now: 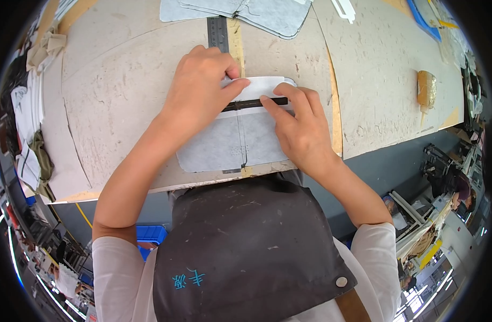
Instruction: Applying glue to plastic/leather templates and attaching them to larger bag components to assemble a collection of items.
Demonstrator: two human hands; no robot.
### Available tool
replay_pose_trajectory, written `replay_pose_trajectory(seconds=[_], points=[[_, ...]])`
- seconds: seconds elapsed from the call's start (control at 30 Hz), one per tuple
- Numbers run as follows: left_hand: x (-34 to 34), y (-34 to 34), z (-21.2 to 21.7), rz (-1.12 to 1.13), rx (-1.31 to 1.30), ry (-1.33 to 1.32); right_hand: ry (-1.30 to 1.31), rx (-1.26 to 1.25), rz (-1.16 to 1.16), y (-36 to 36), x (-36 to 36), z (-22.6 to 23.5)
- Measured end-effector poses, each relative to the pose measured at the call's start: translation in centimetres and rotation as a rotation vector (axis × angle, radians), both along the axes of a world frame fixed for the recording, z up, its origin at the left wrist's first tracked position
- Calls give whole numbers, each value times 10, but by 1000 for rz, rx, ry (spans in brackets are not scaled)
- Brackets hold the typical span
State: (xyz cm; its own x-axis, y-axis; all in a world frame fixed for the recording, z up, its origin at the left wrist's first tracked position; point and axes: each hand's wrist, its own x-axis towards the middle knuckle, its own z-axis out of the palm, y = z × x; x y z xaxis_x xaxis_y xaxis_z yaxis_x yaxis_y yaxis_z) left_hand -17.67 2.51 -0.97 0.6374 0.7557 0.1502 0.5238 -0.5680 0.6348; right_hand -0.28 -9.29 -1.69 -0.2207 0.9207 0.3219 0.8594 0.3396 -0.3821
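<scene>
My left hand (202, 80) pinches this grey, black-striped panel (213, 142); my right hand (304, 126), loosely spread, touches it. Right of it: amber bottle (426, 88).

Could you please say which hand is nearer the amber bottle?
Right: the right hand is at the pale panel, left of the amber bottle; the left hand is farther left.

The left hand (203, 83) hides the black strip's (275, 101) left end and part of the steel ruler (218, 33), whose far end lies under grey panels (278, 19) cut off by the top edge. Background clutter (441, 166) is too small to tell.
</scene>
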Motion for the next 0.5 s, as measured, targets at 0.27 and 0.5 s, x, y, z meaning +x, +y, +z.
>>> replay_pose_trajectory(seconds=[0.27,0.5], points=[[-6,3,-7,-33,-31,-68,173,-72,-4,8,-4,5],[-7,4,-5,-23,-80,-52,171,-50,128,18,-17,-3]])
